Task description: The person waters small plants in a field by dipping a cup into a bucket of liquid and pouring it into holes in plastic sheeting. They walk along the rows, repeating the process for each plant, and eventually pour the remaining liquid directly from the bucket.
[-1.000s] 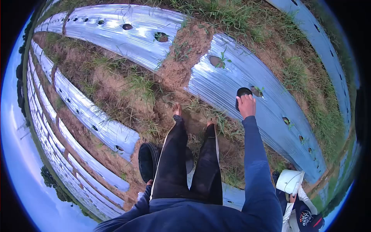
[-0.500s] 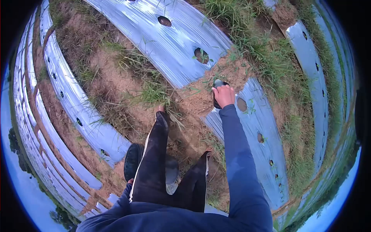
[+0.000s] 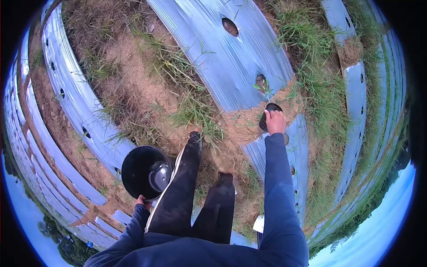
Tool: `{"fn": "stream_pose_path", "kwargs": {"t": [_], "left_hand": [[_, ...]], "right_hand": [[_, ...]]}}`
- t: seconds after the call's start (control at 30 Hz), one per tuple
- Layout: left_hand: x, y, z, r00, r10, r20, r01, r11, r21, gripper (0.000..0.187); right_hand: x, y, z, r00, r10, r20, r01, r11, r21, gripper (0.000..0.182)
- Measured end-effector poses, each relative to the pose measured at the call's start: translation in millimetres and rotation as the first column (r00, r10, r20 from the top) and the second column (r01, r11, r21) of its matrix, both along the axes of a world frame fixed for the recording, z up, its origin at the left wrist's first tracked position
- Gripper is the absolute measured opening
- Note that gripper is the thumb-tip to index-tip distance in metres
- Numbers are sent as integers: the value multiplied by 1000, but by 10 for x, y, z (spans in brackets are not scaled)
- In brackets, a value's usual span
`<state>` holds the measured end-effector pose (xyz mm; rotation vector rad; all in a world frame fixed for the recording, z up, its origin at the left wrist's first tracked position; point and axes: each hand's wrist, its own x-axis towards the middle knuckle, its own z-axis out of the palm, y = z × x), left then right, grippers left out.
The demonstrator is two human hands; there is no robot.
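My right hand (image 3: 275, 121) is closed around a small black cup (image 3: 270, 115), held over bare soil between two sheets of silvery plastic mulch (image 3: 231, 66). A dark hole with a small green plant (image 3: 262, 84) lies just beyond the cup. At the lower left, my left hand (image 3: 143, 201) grips the lower rim of a black bucket (image 3: 147, 173) beside my leg. The bucket's mouth faces up, and something shiny shows at its bottom; I cannot make out what it is.
More mulch-covered rows (image 3: 80, 98) run along the left and the right (image 3: 356, 111). Grass (image 3: 311, 53) grows between the rows. A white object (image 3: 259, 224) sits near my right forearm, partly hidden. An uncovered soil patch (image 3: 350, 52) interrupts the right row.
The bucket has come more fully into view at the left, its mouth now visible. The cup has tilted, showing its dark opening, and my right hand sits farther right in the view.
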<state>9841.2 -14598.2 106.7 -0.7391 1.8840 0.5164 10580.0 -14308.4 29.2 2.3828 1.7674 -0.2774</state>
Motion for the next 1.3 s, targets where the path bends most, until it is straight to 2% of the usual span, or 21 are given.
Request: {"fn": "stream_pose_path", "kwargs": {"t": [0.03,0.1,0.2,0.23,0.3,0.37,0.43,0.5,0.53,0.57,0.6,0.67,0.7,0.73,0.8,0.93,1.1,1.3], "left_hand": [[214,271,188,995,-69,-66,72,996,44,17],[397,553,368,978,-150,-142,153,988,12,16],[285,610,381,983,-167,-73,167,986,-14,20],[298,666,436,957,-277,-88,264,954,-141,25],[320,705,475,982,-187,-40,185,982,-40,26],[395,758,603,888,-448,-101,456,887,72,24],[395,809,659,911,-406,-71,410,909,72,23],[347,975,484,998,-45,49,48,997,-55,22],[412,1189,493,965,177,194,-173,984,-38,26],[509,1360,569,939,285,193,-283,958,-39,27],[704,1731,797,986,116,124,-110,993,-51,25],[685,2111,831,999,-18,41,23,993,-119,23],[557,2021,645,999,23,24,-18,988,-155,22],[659,2401,774,1000,14,15,-11,988,-153,23],[431,2311,833,998,49,-29,-53,988,-147,23],[389,2800,1047,992,87,-88,-97,988,-119,23],[335,3319,1110,983,129,-134,-137,989,-57,25],[122,3900,874,981,82,-179,-70,995,68,27]], "right_hand": [[-68,136,72,1000,8,-12,-8,1000,31,41],[-194,429,236,999,11,-53,-9,999,35,40],[-384,1058,389,988,123,-91,-109,984,145,39],[-454,1301,467,982,166,-93,-147,972,183,39],[-618,1862,588,969,224,-100,-197,953,229,39],[-804,2505,682,952,288,-103,-250,927,280,40],[-1009,3150,764,941,324,-99,-280,908,312,41],[-1192,3789,835,928,351,-128,-300,904,303,41],[-1274,4099,809,924,362,-124,-310,898,314,41],[-1352,4411,774,921,371,-121,-317,891,325,41],[-1427,4717,731,917,377,-133,-321,892,317,41],[-1587,5314,663,907,390,-160,-332,895,297,41],[-1664,5612,610,909,381,-169,-331,906,264,42],[-1738,5895,546,911,374,-177,-331,915,231,42],[-1863,6368,378,912,380,-156,-358,921,152,44],[-2034,7065,38,909,392,-142,-395,918,6,47],[-2115,7501,-95,923,369,-108,-380,917,-118,51],[-2123,7825,203,949,296,-105,-310,937,-161,54]]}}
